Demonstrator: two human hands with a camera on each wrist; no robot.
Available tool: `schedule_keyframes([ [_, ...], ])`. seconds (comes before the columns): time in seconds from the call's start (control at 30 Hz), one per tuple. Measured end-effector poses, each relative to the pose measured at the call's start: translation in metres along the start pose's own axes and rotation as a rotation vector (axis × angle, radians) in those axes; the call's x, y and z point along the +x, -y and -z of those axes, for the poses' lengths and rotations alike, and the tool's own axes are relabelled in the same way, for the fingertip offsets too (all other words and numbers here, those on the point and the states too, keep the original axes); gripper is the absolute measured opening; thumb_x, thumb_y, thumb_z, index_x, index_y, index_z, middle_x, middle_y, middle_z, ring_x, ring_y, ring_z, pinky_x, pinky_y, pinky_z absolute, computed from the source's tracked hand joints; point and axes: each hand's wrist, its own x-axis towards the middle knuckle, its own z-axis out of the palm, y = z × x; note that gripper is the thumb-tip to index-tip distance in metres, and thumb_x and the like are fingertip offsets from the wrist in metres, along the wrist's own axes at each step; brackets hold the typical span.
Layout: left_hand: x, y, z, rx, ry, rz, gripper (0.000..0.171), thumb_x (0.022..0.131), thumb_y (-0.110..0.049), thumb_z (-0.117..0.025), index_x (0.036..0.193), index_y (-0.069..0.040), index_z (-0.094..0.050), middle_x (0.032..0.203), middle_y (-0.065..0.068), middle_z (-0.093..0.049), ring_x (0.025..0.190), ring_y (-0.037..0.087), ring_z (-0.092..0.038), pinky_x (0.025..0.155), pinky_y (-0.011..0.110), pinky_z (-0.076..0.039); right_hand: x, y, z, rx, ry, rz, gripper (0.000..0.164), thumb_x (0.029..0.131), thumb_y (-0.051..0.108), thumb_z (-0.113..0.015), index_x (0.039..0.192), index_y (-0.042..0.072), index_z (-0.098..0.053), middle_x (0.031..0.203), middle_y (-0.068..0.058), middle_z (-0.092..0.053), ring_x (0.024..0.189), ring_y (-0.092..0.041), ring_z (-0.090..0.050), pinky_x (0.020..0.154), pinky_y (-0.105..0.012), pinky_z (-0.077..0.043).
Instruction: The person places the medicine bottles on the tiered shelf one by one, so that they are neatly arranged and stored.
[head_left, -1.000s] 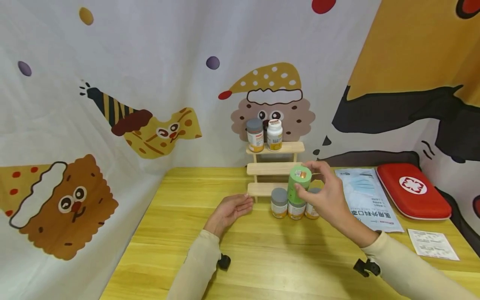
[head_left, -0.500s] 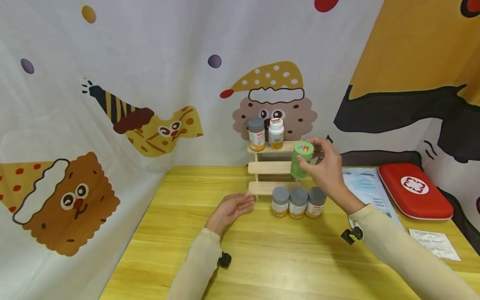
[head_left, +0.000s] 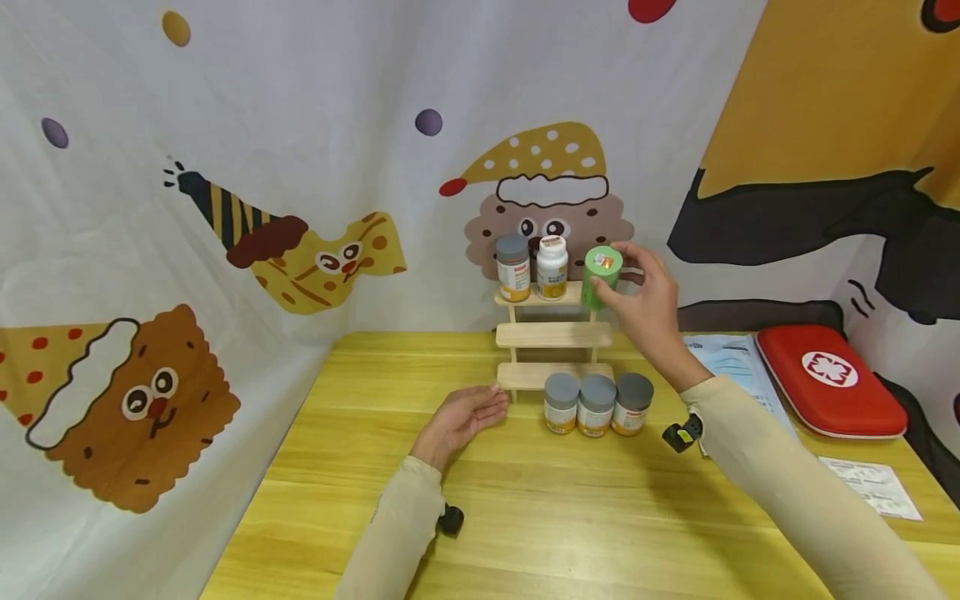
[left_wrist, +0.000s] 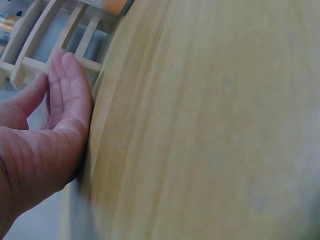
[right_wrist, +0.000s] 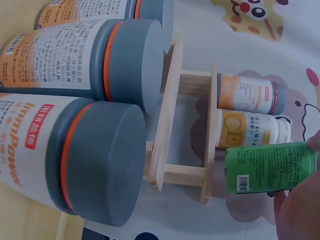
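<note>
Green canister [head_left: 601, 279], pinched high by right grip [head_left: 647, 296], seemingly leaving base free, at top right end of wooden rack [head_left: 553, 336]. Left grip [head_left: 463, 414] straight-fingered, near lower left corner.

Grey-lid jars [head_left: 596, 407]: 4 total, 3 on table [head_left: 525, 517], 1 on rack [head_left: 555, 336]. White bottle [head_left: 552, 270]: 1. Green can [head_left: 602, 283]: 1. Rack: 1, with 3 tiers [head_left: 525, 377]. Hands: 2, i.e. 1 left hand [head_left: 463, 415], 1 right hand [head_left: 647, 302]. Sleeves [head_left: 397, 525]: 2. Black wrist devices [head_left: 452, 520]: 2. Red case [head_left: 832, 383]: 1. Mask pack [head_left: 735, 367]: 1. White sheet [head_left: 873, 487]: 1. Table: 1. Cartoon faces [head_left: 154, 404]: 3. Purple dots [head_left: 428, 122]: 2
</note>
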Motion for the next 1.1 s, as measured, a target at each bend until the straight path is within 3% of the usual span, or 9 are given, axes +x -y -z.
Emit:
schedule_keyframes([
  [0.1, 0.000, 0.000, 0.000, -0.004, -0.005, -0.003, 0.034, 0.109, -0.014, -0.060, 0.135, 0.007, -0.060, 0.106, 0.007, -0.079, 0.100, 0.016, -0.077, 0.095, 0.033, -0.066, 0.005, -0.002, -0.004, 0.000, -0.010, 0.007, 0.050, 0.091, 0.010, -0.082, 0.137, 0.005, -0.065, 0.130, -0.016, -0.062, 0.114, -0.024, -0.063, 0.102, -0.049, -0.061],
  [0.6, -0.003, -0.001, 0.002, 0.025, 0.000, -0.006, 0.038, 0.108, -0.016, -0.062, 0.138, 0.006, -0.061, 0.111, 0.007, -0.079, 0.105, 0.016, -0.076, 0.099, 0.034, -0.065, 0.022, -0.013, -0.021, -0.004, -0.034, -0.071, 0.051, 0.093, 0.012, -0.080, 0.140, 0.003, -0.062, 0.132, -0.020, -0.058, 0.117, -0.031, -0.063, 0.105, -0.052, -0.060],
  [0.9, -0.002, -0.003, 0.001, 0.005, -0.009, 0.002, 0.037, 0.108, -0.015, -0.062, 0.139, 0.006, -0.060, 0.109, 0.006, -0.079, 0.103, 0.016, -0.077, 0.098, 0.033, -0.065, 0.034, -0.017, -0.025, -0.087, -0.061, -0.084, 0.050, 0.095, 0.022, -0.080, 0.138, 0.005, -0.063, 0.128, -0.018, -0.064, 0.115, -0.030, -0.066, 0.098, -0.047, -0.063],
  [1.1, -0.002, -0.003, 0.000, -0.007, -0.014, 0.008, 0.039, 0.108, -0.016, -0.062, 0.139, 0.007, -0.059, 0.107, 0.007, -0.079, 0.100, 0.016, -0.077, 0.097, 0.034, -0.066, 0.036, -0.024, -0.022, -0.150, -0.067, -0.054, 0.051, 0.094, 0.029, -0.083, 0.136, 0.008, -0.065, 0.125, -0.015, -0.067, 0.112, -0.029, -0.068, 0.085, -0.032, -0.061],
])
